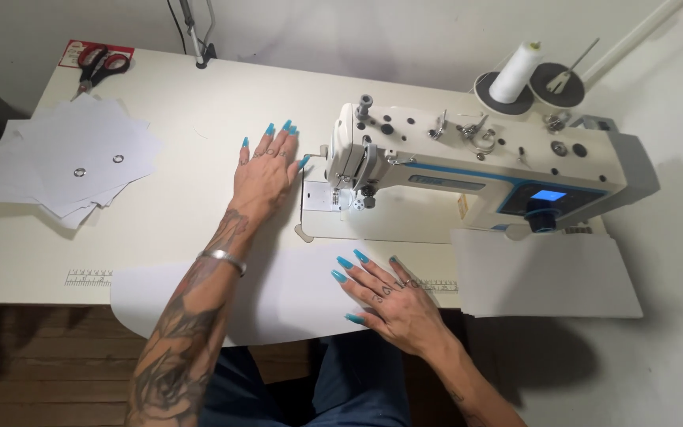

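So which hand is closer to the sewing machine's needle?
The left hand. It lies flat on the table just left of the needle. The right hand rests on the white sheet, further toward the table's front edge.

Bright, sharp; shadows falling right.

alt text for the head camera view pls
A person's left hand lies flat on a white table beside a white sewing machine, while the right hand presses a large white sheet. Scissors and stacked white sheets lie far left.
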